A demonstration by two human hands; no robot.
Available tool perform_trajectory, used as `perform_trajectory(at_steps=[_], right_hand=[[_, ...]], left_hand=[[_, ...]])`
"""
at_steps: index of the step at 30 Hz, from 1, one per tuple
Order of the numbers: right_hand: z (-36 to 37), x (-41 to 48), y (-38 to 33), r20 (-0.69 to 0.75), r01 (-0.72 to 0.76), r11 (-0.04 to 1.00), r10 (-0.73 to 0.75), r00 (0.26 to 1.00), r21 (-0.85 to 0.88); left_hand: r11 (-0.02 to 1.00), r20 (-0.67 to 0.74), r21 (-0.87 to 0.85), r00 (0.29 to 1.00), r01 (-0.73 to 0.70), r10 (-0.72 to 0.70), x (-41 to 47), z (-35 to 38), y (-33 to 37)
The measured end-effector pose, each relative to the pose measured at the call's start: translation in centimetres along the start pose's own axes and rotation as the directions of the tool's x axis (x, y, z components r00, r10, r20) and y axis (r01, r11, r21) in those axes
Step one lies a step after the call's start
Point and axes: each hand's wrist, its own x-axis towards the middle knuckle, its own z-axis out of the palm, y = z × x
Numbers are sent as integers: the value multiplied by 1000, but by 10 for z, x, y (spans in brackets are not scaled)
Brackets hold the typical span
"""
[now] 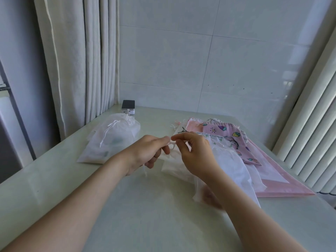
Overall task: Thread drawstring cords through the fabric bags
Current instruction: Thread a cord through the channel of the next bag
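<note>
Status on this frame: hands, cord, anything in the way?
Left hand and right hand both pinch the thin white drawstring cord. Sheer white fabric bag directly below. Nothing blocks them.

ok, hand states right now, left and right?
Left hand: pinching the white cord.
Right hand: pinching the same cord.

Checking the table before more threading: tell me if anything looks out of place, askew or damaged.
Nothing stands out. The left hand and right hand pinch a cord over a white bag; mesh bags lie stacked at left, pink bags fanned at right. No tear or spill shows.
</note>
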Motion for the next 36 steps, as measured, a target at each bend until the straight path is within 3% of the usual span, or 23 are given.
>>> perform_trajectory(at_steps=[3, 6, 9, 13, 18, 22, 26, 31, 36], right_hand=[[0, 3, 11, -27, 89, 980, -96, 995, -180], [-1, 5, 19, -69, 79, 944, -107, 992, -321], [-6, 4, 18, -107, 58, 955, -93, 990, -292], [-8, 2, 9, -41, 6, 977, -15, 999, -215], [-10, -2, 0, 162, -2, 985, 31, 986, -175], [-7, -2, 2, 224, 66, 968, -10, 975, -241], [-10, -2, 4, 228, 146, 969, -99, 969, -199], [-3, -2, 8, 142, 114, 968, -83, 986, -225], [-3, -1, 3, 80, 9, 985, 5, 997, -173]], left_hand=[[987, -36, 159, 999, -25, 31, 0, -8, -4], [978, -25, 208, 999, -17, 22, -2, -12, -6], [993, -23, 112, 999, -24, 27, -2, -10, -6], [999, 9, -33, 1000, -9, 9, -5, -6, -5], [998, 7, 56, 1000, -6, 5, -4, -3, -5], [997, 2, 61, 999, 46, -46, -2, -4, -3], [996, 10, 36, 996, 86, -86, 0, -4, -4], [986, -19, -67, 988, 150, -152, 1, -4, -2], [999, -78, -12, 996, 49, -49, 5, -6, -8]])
